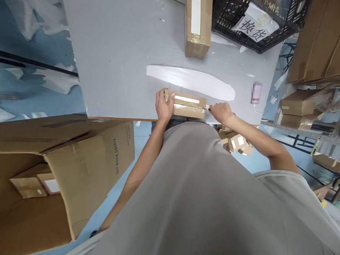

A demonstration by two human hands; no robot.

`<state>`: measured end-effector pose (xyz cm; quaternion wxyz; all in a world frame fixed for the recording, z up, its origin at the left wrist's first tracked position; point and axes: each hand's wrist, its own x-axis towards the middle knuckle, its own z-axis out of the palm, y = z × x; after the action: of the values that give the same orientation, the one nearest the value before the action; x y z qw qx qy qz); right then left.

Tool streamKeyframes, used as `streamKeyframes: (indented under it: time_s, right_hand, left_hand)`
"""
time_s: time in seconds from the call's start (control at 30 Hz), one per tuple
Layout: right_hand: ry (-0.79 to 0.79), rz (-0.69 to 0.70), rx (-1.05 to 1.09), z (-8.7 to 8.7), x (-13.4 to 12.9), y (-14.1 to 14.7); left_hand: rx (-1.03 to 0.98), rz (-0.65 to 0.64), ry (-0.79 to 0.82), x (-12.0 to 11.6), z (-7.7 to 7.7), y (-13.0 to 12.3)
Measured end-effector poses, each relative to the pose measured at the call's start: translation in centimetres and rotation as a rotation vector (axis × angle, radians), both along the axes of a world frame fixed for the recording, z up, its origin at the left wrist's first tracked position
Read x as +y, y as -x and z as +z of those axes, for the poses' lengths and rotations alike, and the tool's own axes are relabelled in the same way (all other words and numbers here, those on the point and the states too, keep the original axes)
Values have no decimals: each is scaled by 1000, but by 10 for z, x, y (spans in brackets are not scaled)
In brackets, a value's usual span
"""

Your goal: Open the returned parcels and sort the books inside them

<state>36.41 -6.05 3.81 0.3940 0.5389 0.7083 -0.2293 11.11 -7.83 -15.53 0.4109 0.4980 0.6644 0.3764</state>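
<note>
The small oblong box of brown cardboard [189, 109] lies at the near edge of the grey worktop [119, 71], probably light and stiff, its glossy clear tape [183, 107] likely slick; the ends seem the best hold. The left hand [165, 106] pinches its left end, thumb on top. The right hand [221, 112] curls by its right end around a slim tool [208, 109], mostly hidden and hard to identify. The box's inside and underside cannot be seen.

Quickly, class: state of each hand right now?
Left hand: holding the taped cardboard box by its left end.
Right hand: closed around what looks like a box cutter.
</note>
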Motion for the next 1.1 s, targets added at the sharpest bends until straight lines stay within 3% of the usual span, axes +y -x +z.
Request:
streamKeyframes:
  time_s: [0.13, 0.23, 0.3, 0.37, 0.47, 0.53, 0.6, 0.8, 0.9, 1.0, 1.1]
  right_hand:
    - [-20, -58, -58, 19, -8, -22]
    - [-125, -200, 30, 15, -13, -56]
    - [-200, -403, 222, -3, -17, -79]
    - [-204, -735, 472, -33, -22, -91]
    - [-242, -1248, 714, -84, -29, -81]
    - [-242, -1432, 788, -109, -31, -62]
    - [-220, -1522, 838, -124, -31, -41]
    - [-97, -1555, 1000, -123, -26, 7]
    - [-164, -1507, 1074, -111, -23, 17]
    - [-317, -1360, 1062, -88, -20, 10]
    - [-466, -1133, 924, -59, -15, -10]
  left_hand:
    - [59, -10, -45, -1, 0, 0]
    - [60, 3, -40, -1, 1, -1]
    - [69, 17, -18, -1, 2, 0]
    - [80, 24, 1, 0, 2, 2]
    - [76, 24, 14, 4, 0, 10]
    - [59, 34, 30, 7, -3, 19]
    - [37, 66, 42, 10, -6, 29]
    - [115, 227, 51, 12, -14, 61]
    - [175, 276, 84, 10, -17, 67]
    - [124, 225, 155, 9, -20, 53]
    - [20, 112, 253, 9, -23, 19]
